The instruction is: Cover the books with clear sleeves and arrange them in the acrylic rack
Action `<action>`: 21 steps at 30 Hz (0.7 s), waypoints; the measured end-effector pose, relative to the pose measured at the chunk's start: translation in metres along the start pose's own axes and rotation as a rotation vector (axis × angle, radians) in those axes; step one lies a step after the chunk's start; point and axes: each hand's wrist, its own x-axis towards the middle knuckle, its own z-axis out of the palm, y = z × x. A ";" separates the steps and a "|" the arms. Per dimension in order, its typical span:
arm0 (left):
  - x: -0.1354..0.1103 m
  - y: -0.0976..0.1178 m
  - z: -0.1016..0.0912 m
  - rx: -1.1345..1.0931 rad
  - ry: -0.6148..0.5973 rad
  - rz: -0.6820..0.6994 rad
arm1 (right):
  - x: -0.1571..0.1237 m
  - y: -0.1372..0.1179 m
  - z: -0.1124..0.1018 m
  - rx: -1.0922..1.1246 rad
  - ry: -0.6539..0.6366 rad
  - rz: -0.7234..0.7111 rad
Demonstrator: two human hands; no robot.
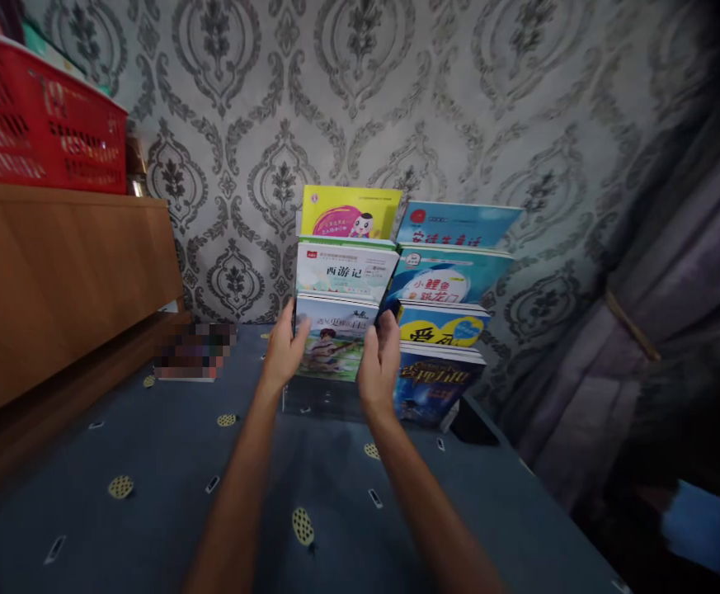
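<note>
Between my two hands is an upright book (331, 342) whose cover shows a figure playing a guitar. My left hand (284, 351) grips its left edge, thumb on the front. At the right edge my right hand (379, 363) holds it in the same way. The book stands in front of a white-covered book (347, 268) and a yellow book (350, 213), in the left column of a stepped rack with a clear front (322, 400). In the right column are light blue books (458, 223), a blue and yellow book (443, 330) and a dark blue book (437, 384).
The rack rests on a dark blue sheet (167, 495) with a pineapple print, against a patterned wall (248, 124). A blurred-out book (192, 355) lies at the left beside a wooden cabinet (68, 280) with a red basket (44, 115) on top. A curtain (619, 330) hangs at the right.
</note>
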 end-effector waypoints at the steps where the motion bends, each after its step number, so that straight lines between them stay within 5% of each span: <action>1: 0.000 0.000 0.000 0.005 0.005 0.005 | 0.002 0.004 0.002 0.019 -0.006 0.033; 9: -0.002 0.002 0.000 0.083 0.029 -0.025 | 0.004 0.020 0.010 -0.007 -0.005 0.132; 21: -0.002 0.004 0.005 0.144 0.069 -0.027 | -0.002 0.029 0.018 -0.105 0.017 0.005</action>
